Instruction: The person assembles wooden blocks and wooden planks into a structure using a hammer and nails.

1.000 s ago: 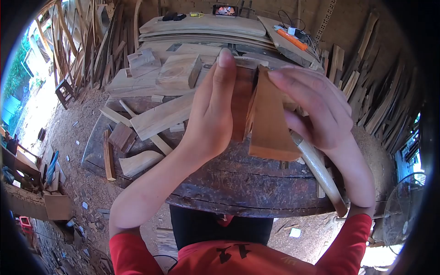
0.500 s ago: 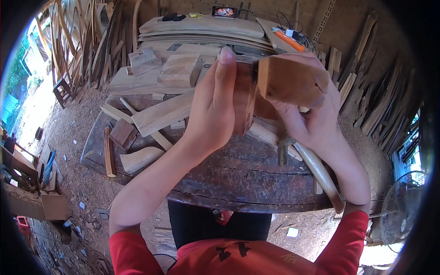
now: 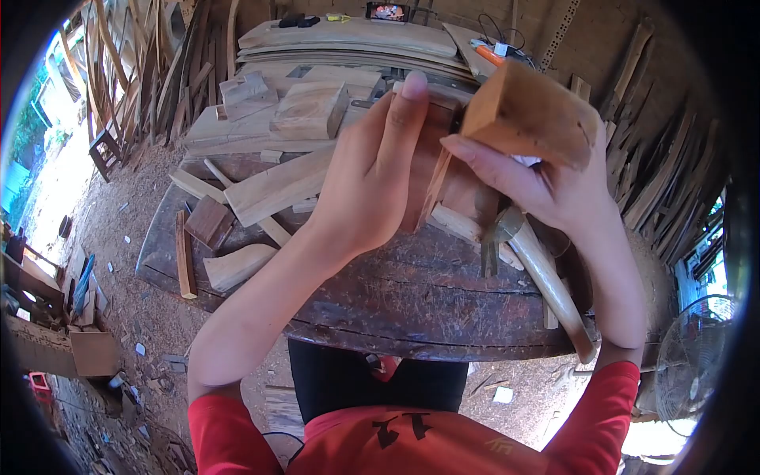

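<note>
My left hand (image 3: 366, 178) is closed around a flat reddish-brown wooden piece (image 3: 431, 170), its thumb pointing up along the near side. The piece stands on edge above the bench, and the fingers behind it are hidden. In my right hand (image 3: 558, 186) is a lighter brown wooden block (image 3: 534, 115), gripped with the thumb underneath and the fingers hidden behind. One end of the block is close to the upper right edge of the flat piece. Below the right hand lies a tool with a curved wooden handle (image 3: 550, 289).
The dark worn workbench (image 3: 380, 313) carries a pale plank (image 3: 277, 186), a small dark block (image 3: 209, 222) and a curved offcut (image 3: 237, 267). Farther back are a thick wood block (image 3: 309, 111) and stacked boards (image 3: 348, 36). A fan (image 3: 697, 364) stands at right.
My right hand has moved right and slightly up with the wooden block, widening its distance from my left hand. The left hand keeps its hold on the flat piece.
</note>
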Motion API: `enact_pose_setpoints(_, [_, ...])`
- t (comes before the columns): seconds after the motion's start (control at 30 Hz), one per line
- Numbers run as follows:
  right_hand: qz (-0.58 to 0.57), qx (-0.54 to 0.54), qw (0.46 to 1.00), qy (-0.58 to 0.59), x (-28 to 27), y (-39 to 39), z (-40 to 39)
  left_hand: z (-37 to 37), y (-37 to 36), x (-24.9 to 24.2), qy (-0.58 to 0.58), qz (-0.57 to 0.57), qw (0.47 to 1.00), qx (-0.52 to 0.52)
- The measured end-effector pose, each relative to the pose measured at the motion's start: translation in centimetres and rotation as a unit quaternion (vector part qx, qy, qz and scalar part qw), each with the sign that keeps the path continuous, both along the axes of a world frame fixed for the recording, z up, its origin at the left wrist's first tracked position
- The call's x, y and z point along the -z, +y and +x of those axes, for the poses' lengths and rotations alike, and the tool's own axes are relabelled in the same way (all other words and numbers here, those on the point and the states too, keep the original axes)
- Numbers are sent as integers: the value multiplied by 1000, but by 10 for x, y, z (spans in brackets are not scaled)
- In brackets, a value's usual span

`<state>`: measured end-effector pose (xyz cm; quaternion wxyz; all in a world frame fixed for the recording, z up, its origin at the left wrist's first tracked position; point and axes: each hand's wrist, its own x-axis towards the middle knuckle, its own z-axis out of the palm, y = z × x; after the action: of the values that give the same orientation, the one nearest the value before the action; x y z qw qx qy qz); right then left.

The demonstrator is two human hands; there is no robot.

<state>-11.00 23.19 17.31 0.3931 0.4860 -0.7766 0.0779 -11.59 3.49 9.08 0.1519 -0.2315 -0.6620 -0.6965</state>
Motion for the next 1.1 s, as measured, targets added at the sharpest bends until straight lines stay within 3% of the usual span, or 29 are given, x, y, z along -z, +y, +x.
enact_pose_setpoints(0.17, [-71,52,985,-148,-2,-12,12,1,-2,0,-6,-5,1000,3])
enact_pose_setpoints(0.4, [-77,43,977,-194,0,-12,8,-2,3,1,-10,17,1000,5])
enact_pose_setpoints(0.57, [-38,118,981,-149,-5,-14,13,-1,-4,-2,-25,-7,1000,14])
enact_pose_setpoints(0.67, [-268,52,909,-316,6,-34,14,2,-4,-4,-27,-12,1000,-7])
enact_pose_setpoints(0.83, [-273,62,883,-377,3,-32,11,2,-6,-4,-39,-10,999,-10])
enact_pose_setpoints(0.97, [-257,76,837,-477,-11,-33,10,-1,-2,-1,27,2,998,-54])
enact_pose_setpoints(1.1, [-289,35,833,-471,-5,-38,7,-1,-8,-3,56,-18,997,-56])
